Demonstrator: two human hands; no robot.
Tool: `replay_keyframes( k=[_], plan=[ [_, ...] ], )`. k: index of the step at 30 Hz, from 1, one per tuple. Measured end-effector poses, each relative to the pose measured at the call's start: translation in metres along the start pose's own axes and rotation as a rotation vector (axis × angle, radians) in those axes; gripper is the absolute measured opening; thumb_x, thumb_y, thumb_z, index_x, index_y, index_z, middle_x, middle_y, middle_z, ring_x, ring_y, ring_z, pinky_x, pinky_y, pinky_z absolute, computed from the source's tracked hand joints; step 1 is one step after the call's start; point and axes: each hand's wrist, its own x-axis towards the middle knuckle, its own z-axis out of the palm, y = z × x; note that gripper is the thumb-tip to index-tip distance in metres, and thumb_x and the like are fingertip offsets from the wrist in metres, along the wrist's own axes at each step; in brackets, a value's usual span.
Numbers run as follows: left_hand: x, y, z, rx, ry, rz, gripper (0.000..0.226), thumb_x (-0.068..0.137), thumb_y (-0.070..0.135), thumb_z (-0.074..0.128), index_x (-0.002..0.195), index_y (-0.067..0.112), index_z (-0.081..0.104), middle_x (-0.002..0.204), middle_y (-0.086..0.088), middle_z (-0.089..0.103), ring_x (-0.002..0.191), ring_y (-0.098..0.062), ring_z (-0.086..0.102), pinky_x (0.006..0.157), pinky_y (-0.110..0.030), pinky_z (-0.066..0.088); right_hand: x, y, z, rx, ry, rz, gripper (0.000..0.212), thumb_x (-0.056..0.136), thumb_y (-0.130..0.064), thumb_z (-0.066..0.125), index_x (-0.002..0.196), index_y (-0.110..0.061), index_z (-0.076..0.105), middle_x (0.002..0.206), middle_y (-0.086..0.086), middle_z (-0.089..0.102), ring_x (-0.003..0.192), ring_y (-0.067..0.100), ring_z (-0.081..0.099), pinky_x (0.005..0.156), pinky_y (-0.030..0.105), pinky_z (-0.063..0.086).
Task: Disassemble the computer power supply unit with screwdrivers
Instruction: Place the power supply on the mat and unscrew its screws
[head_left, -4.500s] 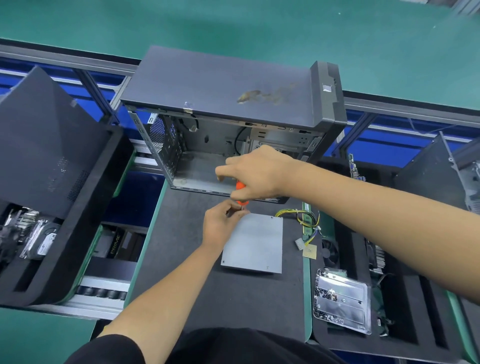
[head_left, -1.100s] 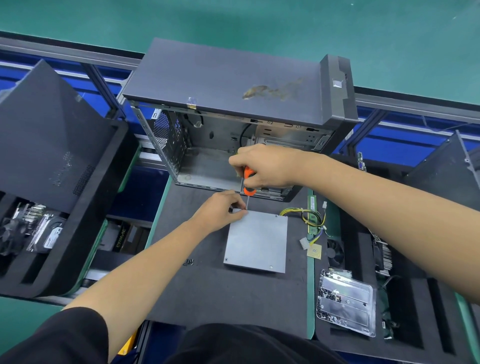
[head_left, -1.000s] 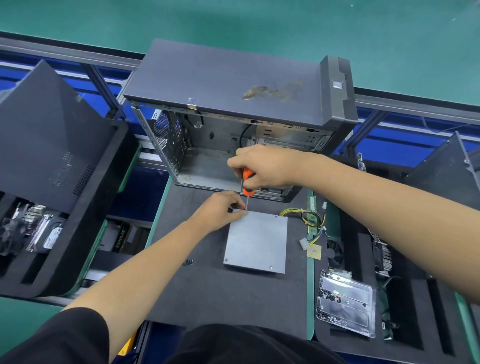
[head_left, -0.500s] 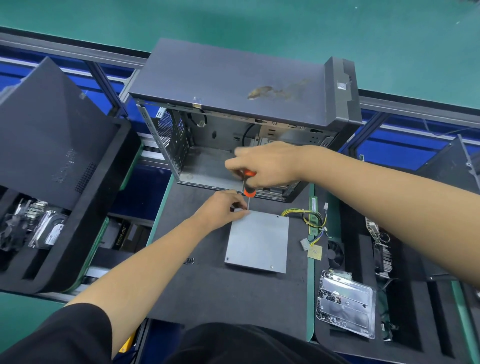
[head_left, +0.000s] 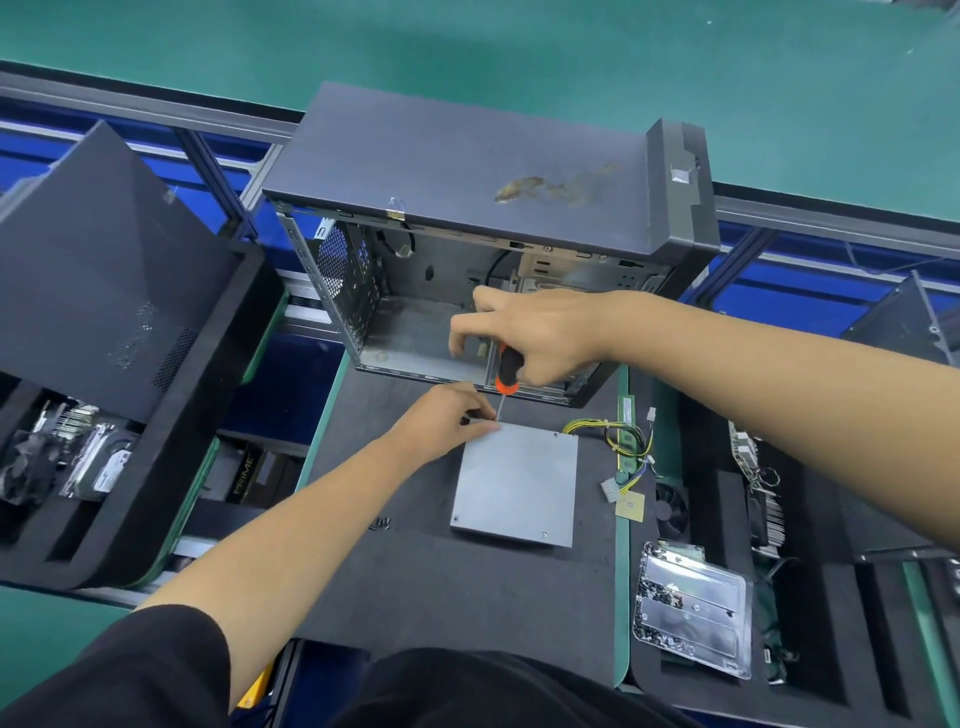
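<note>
**Screwdriver set at the far-left corner of the power supply**

At the centre of the frame, slightly low, the grey power supply unit (head_left: 514, 483) lies flat on the dark work mat (head_left: 441, 587), its plain metal cover facing up, with small screw holes visible near the corners. A bundle of yellow and black cables (head_left: 618, 441) trails from its upper right corner toward the right.

The right hand (head_left: 540, 332), reaching in from the right side of the frame, is wrapped around the black and orange handle of a screwdriver (head_left: 506, 371). The tool stands nearly upright, and its thin shaft points down at the unit's upper left corner. The index finger and thumb are spread above the handle rather than closed tight on it.

The left hand (head_left: 449, 415), coming up from the lower left, rests at that same corner with its fingertips pinched beside the screwdriver tip; whether they hold a screw is too small to tell.

Just above the hands, an open computer case (head_left: 467, 171) lies on its side, its bare interior facing the camera. A few small dark screws (head_left: 381, 524) lie on the mat to the left of the unit. At lower right, a clear plastic tray (head_left: 693, 618) sits on the black foam.
</note>
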Motion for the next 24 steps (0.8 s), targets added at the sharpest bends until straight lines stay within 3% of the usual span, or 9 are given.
replay_keyframes(
  k=[3, 5, 7, 10, 12, 15, 18, 21, 24],
  plan=[
    [-0.001, -0.001, 0.0, -0.036, 0.005, -0.009, 0.019, 0.089, 0.038, 0.078, 0.098, 0.021, 0.079, 0.099, 0.01, 0.068, 0.089, -0.003, 0.064, 0.082, -0.021, 0.053, 0.004, -0.002, 0.006, -0.309, 0.045, 0.028, 0.038, 0.095, -0.042, 0.044, 0.131, -0.03, 0.038, 0.099, 0.002, 0.047, 0.07, 0.031, 0.054, 0.052, 0.033, 0.033],
    [-0.001, 0.0, 0.0, -0.034, -0.002, -0.011, 0.018, 0.089, 0.038, 0.078, 0.097, 0.022, 0.079, 0.098, 0.011, 0.067, 0.089, -0.003, 0.064, 0.082, -0.022, 0.054, 0.009, -0.002, 0.009, -0.432, 0.076, 0.073, 0.031, 0.099, -0.039, 0.033, 0.126, -0.026, 0.038, 0.088, 0.013, 0.061, 0.065, 0.032, 0.052, 0.05, 0.032, 0.027],
    [0.0, 0.0, -0.001, -0.047, -0.013, -0.017, 0.018, 0.089, 0.039, 0.078, 0.097, 0.023, 0.079, 0.098, 0.011, 0.067, 0.089, -0.004, 0.065, 0.083, -0.023, 0.055, 0.01, 0.0, 0.007, -0.328, 0.054, 0.07, 0.026, 0.095, -0.032, 0.037, 0.121, -0.03, 0.038, 0.085, 0.01, 0.063, 0.063, 0.029, 0.05, 0.049, 0.032, 0.023],
    [0.002, 0.0, -0.002, -0.042, -0.029, -0.005, 0.016, 0.089, 0.037, 0.078, 0.096, 0.023, 0.079, 0.096, 0.011, 0.066, 0.088, -0.003, 0.065, 0.084, -0.023, 0.055, 0.006, 0.002, 0.002, -0.012, -0.026, 0.026, 0.049, 0.078, -0.016, 0.055, 0.119, -0.04, 0.042, 0.098, -0.007, 0.05, 0.077, 0.022, 0.055, 0.051, 0.031, 0.026],
    [0.001, 0.0, -0.002, -0.029, -0.027, 0.008, 0.015, 0.089, 0.037, 0.078, 0.096, 0.023, 0.079, 0.095, 0.011, 0.066, 0.087, -0.003, 0.064, 0.083, -0.021, 0.054, 0.003, 0.0, 0.003, 0.133, -0.046, -0.003, 0.057, 0.073, -0.012, 0.057, 0.12, -0.041, 0.044, 0.099, -0.007, 0.042, 0.075, 0.019, 0.054, 0.051, 0.031, 0.03],
    [0.002, 0.0, -0.002, -0.025, -0.029, 0.0, 0.016, 0.089, 0.038, 0.078, 0.096, 0.023, 0.079, 0.095, 0.011, 0.067, 0.087, -0.003, 0.065, 0.083, -0.02, 0.054, 0.002, -0.004, 0.007, -0.132, 0.026, 0.018, 0.046, 0.084, -0.047, 0.048, 0.127, -0.036, 0.041, 0.102, -0.004, 0.044, 0.066, 0.024, 0.052, 0.05, 0.032, 0.028],
    [0.003, 0.001, -0.004, -0.017, -0.053, 0.01, 0.017, 0.089, 0.038, 0.078, 0.097, 0.023, 0.079, 0.094, 0.014, 0.065, 0.087, -0.004, 0.065, 0.085, -0.021, 0.055, 0.005, -0.002, 0.009, -0.457, 0.085, 0.09, 0.034, 0.095, -0.044, 0.035, 0.122, -0.025, 0.04, 0.092, 0.013, 0.064, 0.063, 0.032, 0.047, 0.05, 0.032, 0.022],
    [0.005, 0.001, -0.008, -0.028, -0.089, 0.018, 0.016, 0.088, 0.036, 0.079, 0.097, 0.022, 0.079, 0.095, 0.01, 0.067, 0.087, -0.005, 0.067, 0.085, -0.024, 0.056, 0.004, 0.001, 0.007, -0.286, 0.068, 0.053, 0.024, 0.09, -0.032, 0.044, 0.113, -0.03, 0.039, 0.09, 0.004, 0.059, 0.061, 0.026, 0.047, 0.049, 0.03, 0.022],
    [0.007, 0.002, -0.013, -0.026, -0.117, 0.024, 0.014, 0.088, 0.033, 0.08, 0.096, 0.022, 0.079, 0.095, 0.008, 0.069, 0.088, -0.006, 0.067, 0.086, -0.028, 0.056, -0.001, 0.001, 0.006, -0.047, 0.038, -0.009, 0.044, 0.078, -0.02, 0.057, 0.117, -0.037, 0.046, 0.102, -0.007, 0.042, 0.071, 0.022, 0.052, 0.048, 0.028, 0.025]
  ],
)
